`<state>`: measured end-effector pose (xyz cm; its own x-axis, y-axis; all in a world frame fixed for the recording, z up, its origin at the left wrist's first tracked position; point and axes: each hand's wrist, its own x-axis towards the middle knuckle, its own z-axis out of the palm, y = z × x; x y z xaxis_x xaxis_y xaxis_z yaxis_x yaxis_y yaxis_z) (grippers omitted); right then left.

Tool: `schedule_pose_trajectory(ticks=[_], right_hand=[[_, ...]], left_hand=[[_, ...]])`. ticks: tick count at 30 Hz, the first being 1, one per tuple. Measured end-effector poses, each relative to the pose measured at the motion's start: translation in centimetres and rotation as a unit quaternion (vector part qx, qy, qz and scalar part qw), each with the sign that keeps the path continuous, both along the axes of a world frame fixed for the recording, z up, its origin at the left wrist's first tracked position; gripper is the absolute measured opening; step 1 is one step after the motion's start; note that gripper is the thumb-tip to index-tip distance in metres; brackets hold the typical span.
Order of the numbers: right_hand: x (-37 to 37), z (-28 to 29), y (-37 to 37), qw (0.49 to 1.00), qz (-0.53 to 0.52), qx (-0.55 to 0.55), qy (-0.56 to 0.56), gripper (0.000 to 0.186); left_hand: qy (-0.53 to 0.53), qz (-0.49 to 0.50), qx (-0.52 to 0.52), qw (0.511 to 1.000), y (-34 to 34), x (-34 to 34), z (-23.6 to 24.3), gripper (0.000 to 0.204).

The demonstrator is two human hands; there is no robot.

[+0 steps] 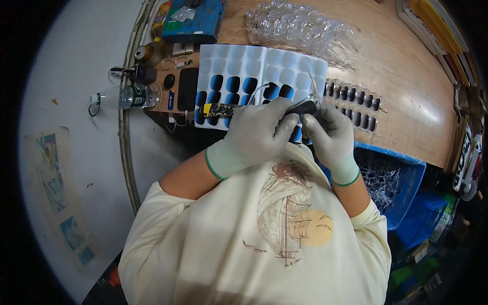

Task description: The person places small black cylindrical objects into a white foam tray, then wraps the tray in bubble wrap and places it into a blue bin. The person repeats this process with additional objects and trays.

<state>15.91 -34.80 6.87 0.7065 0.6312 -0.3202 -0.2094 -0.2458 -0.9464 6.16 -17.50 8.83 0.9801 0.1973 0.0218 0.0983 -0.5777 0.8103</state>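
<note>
My gloved left hand (262, 129) and gloved right hand (333, 137) meet above the near edge of the table. Between them is a clear-framed pair of glasses (314, 91) with a dark lens (304, 108), pinched by the fingers of both hands. Part of the glasses is hidden behind the gloves. Under my hands lies a white tray (206, 56) with rounded hollows, several holding dark blue-black lenses (233, 84). A yellow and black speckled strip-like thing (218, 109) rests by my left hand, its far end covered by the glove.
A heap of clear glasses frames (305, 30) lies at the back. Sunglasses stand in rows (353, 104) to the right, above a blue bin (414, 175) with clear frames inside. At left are a phone (188, 89), a plastic bottle (140, 96) and a blue box (193, 23).
</note>
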Motion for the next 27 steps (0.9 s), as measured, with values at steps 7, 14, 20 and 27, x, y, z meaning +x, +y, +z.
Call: schedule_pose_trajectory(ticks=[7, 14, 20, 27], right_hand=[[0.9, 0.9, 1.0, 0.915, 0.251, 0.052, -0.312, 0.036], [-0.2, 2.1, 0.6, 0.989, 0.143, 0.032, -0.02, 0.038], [-1.8, 0.7, 0.5, 0.985, 0.081, 0.154, 0.01, 0.074], [-0.5, 0.8, 0.9, 0.987, 0.13, -0.091, -0.021, 0.071]], left_hand=[[0.082, -0.116, -0.095, 0.985, 6.0, -1.7, -1.5, 0.033], [0.312, 0.176, 0.251, 0.899, 14.9, -0.6, -11.7, 0.058], [0.225, 0.18, 0.164, 0.943, 15.4, 0.0, -11.0, 0.038], [0.097, 0.059, -0.371, 0.922, 3.6, 1.1, -4.6, 0.023]])
